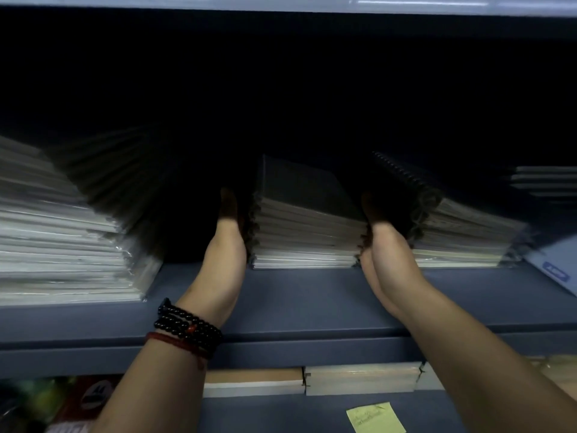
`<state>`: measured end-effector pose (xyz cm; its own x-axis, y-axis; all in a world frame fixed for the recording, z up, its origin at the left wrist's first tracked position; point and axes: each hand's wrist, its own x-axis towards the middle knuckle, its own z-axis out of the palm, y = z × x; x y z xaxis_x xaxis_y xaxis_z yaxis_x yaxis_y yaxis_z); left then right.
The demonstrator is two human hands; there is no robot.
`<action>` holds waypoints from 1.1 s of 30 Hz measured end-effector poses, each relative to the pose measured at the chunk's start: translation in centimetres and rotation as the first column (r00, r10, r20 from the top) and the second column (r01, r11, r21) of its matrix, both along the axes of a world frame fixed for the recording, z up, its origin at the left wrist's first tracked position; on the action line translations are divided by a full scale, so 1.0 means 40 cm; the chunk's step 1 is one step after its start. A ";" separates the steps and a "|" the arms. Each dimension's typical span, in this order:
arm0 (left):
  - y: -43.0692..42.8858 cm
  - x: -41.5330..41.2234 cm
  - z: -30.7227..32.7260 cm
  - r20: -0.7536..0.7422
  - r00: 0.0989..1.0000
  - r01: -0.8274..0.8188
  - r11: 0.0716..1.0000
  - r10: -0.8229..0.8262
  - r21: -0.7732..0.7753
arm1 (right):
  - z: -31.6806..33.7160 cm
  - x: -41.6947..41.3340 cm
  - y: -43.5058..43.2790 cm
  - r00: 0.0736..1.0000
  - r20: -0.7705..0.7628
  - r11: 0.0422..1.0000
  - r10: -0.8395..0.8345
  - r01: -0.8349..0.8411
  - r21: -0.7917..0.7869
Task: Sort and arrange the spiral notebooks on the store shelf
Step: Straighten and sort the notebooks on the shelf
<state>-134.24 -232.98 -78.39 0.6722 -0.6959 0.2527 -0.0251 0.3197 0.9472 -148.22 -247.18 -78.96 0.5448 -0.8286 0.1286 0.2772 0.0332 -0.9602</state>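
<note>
Head view: middle stack of spiral notebooks (306,232) sits on blue-grey shelf (296,301) between left stack (62,245) and right stack (462,239). Left hand (229,242) flat against its left side, right hand (384,248) against its right; fingers straight, pressed together, tips lost in shadow. Bead bracelet (187,326) on left wrist.

A yellow sticky note (375,417) lies below two pale paper blocks (362,379), red packaging (93,398) at lower left.
</note>
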 end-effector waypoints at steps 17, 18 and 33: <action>-0.032 -0.033 0.008 -0.021 0.988 0.154 0.986 -0.155 -0.068 | -0.003 0.007 -0.023 0.991 0.129 0.999 0.048 -0.049 0.006; -0.031 -0.033 0.008 -0.024 0.987 0.159 0.985 -0.161 -0.063 | -0.004 0.009 -0.023 0.991 0.123 0.999 0.047 -0.047 0.000; -0.039 -0.011 -0.008 0.015 0.987 0.161 0.987 -0.161 0.003 | 0.000 0.012 -0.017 0.986 0.157 0.994 0.060 -0.074 0.083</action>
<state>-134.66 -234.55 -78.72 0.5471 -0.7954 0.2608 0.0122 0.3191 0.9476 -147.75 -247.86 -78.98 0.5787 -0.8029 0.1431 0.4160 0.1397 -0.8986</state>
